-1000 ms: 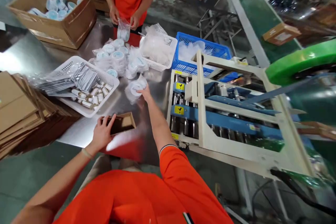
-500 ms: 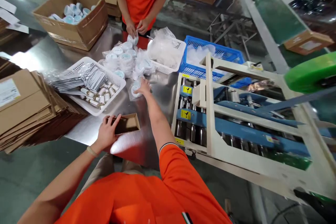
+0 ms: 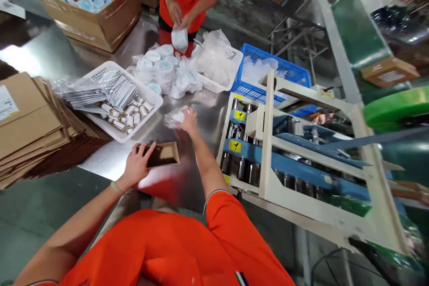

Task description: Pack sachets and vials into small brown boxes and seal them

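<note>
My left hand (image 3: 138,164) grips the left end of a small open cardboard box (image 3: 172,152), fingers over its rim. The part of the box inside that I can see holds nothing. Farther out, my right hand (image 3: 188,120) is closed on a white round piece in a clear plastic bag (image 3: 174,117), just above or on the metal table. Its fingers partly hide the piece. Beyond it lies a pile of similar bagged round pieces (image 3: 164,69) with pale blue labels.
A white basket (image 3: 125,136) holds small white cylinders and bagged flat packets. Flattened cartons (image 3: 30,120) are stacked at left. A large carton (image 3: 110,31) and a co-worker's hands (image 3: 181,20) are across the table. At right stand a blue crate (image 3: 291,71) and a roller machine (image 3: 268,156).
My right hand has drawn the bagged round piece slightly away from the pile, toward me. The co-worker's hands have lifted a bagged piece. My left hand stays on the box.
</note>
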`<state>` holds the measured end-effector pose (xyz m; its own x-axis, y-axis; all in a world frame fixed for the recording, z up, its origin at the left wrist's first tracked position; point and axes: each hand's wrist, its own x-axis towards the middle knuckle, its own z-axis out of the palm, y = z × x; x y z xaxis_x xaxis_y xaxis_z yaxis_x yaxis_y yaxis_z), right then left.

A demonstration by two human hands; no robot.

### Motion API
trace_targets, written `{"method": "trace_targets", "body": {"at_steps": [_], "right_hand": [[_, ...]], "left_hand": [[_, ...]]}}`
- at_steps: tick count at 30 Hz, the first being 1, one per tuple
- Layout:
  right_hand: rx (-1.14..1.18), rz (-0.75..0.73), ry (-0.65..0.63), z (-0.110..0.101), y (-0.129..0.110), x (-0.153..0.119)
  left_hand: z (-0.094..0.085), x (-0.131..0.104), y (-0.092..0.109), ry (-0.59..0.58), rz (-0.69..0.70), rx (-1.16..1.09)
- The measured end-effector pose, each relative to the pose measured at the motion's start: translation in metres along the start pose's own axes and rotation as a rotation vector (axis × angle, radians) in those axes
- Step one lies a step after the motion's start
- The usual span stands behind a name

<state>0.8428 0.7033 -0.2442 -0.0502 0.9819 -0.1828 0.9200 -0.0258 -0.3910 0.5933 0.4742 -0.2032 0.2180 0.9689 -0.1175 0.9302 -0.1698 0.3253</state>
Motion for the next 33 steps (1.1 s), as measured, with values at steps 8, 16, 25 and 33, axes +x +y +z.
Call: {"method": "trace_targets", "body": {"at_steps": [8,16,25,33], "right_hand": [[0.065,-0.006,0.084,-0.034,-0.013,-0.038],[-0.172,-0.37,-0.13,-0.038,-0.059,-0.218],[-0.221,-0.315,-0.257,-0.017,-0.096,-0.209],[-0.029,-0.448,-0.15,0.001,-0.083,-0.197]], "left_hand": [[-0.004,0.004,-0.006,-0.024,0.017,-0.094],[0.011,0.023,-0.025,0.128,-0.012,-0.538],[0.018,0.023,-0.031,0.199,0.105,-0.647],[0.031,0.026,-0.039,0.179,0.221,-0.527]]}}
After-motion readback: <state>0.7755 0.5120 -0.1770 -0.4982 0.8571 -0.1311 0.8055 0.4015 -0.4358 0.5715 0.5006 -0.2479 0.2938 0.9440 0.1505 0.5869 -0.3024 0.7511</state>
